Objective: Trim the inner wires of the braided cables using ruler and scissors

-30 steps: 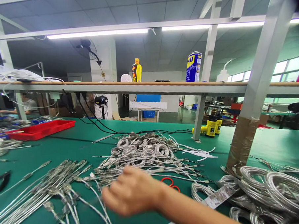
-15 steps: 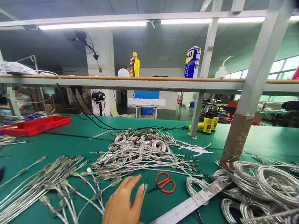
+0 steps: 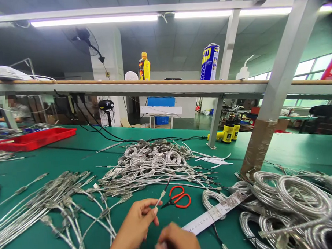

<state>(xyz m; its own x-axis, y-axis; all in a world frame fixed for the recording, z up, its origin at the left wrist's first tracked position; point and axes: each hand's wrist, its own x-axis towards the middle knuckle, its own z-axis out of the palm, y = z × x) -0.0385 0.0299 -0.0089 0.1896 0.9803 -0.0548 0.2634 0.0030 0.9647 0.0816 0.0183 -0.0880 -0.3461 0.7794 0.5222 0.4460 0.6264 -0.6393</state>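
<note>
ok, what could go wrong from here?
1. The red-handled scissors lie with their dark tips pointing at the left hand; its fingers could get pricked.
2. The steel ruler lies right by the right hand, so a sideways move might knock it.
3. The thin cable pinched in the left hand points toward the cable pile; its end might snag there.

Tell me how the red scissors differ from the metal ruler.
The scissors have looped red handles and dark blades; the ruler is a straight, silvery strip. The ruler is longer than the scissors. The scissors' blades point toward the left hand, while the right hand hides the ruler's near end. Both lie on the near side of the cable pile.
</note>
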